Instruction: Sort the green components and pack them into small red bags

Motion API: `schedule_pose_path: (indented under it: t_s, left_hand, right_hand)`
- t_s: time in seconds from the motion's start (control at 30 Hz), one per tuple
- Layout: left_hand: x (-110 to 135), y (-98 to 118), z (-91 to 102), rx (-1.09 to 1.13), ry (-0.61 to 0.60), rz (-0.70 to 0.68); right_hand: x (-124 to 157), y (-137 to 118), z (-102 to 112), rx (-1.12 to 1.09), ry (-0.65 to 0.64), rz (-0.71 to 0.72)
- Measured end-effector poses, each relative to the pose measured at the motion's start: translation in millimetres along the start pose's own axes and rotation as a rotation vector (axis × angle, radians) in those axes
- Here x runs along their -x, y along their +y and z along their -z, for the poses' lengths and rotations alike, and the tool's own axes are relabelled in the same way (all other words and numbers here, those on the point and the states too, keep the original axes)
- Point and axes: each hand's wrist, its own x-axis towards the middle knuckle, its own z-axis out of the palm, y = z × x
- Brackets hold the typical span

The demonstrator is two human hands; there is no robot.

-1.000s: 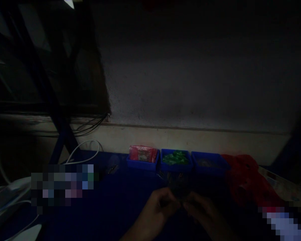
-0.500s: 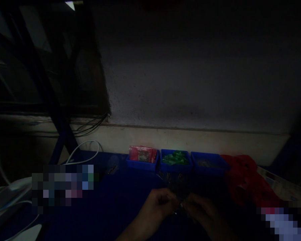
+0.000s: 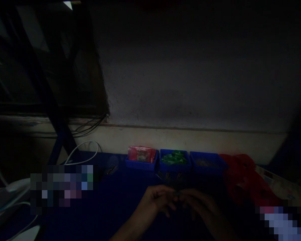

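My left hand (image 3: 157,201) and my right hand (image 3: 199,202) meet fingertip to fingertip above the dark blue tabletop (image 3: 102,214). Both pinch at a small dark item (image 3: 177,193) between them, too dim to name. The other fingers of my left hand hang loosely curled below the pinch. Much of my right hand lies in shadow. Just beyond the hands, a few small shiny metal pieces (image 3: 174,175) lie on the table.
Along the wall stand blue trays: one with pink packets (image 3: 141,154), one with green packets (image 3: 175,157), one with small dim pieces (image 3: 205,163). A red mesh bag (image 3: 243,177) lies at right. White cables (image 3: 84,144) and a small metal tool (image 3: 111,169) are at left.
Both hands have risen slightly and their fingers have straightened somewhat. The glints seen between the fingertips before are now hidden. The trays and the bag have stayed put.
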Motion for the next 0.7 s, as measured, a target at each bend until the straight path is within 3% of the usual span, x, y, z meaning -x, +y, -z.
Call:
schedule_pose_path:
  t_s: [0.13, 0.3, 0.7]
  left_hand:
    - [0, 4, -1.3, -0.020, 0.002, -0.041]
    - [-3, 4, -6.0, -0.102, 0.048, -0.068]
    - [0, 7, -7.7, -0.174, 0.131, -0.045]
  right_hand:
    - [4, -4, 1, -0.023, 0.019, 0.015]
    - [2, -3, -1, 0.105, -0.006, 0.077]
    - [1, -3, -3, 0.180, 0.040, 0.104]
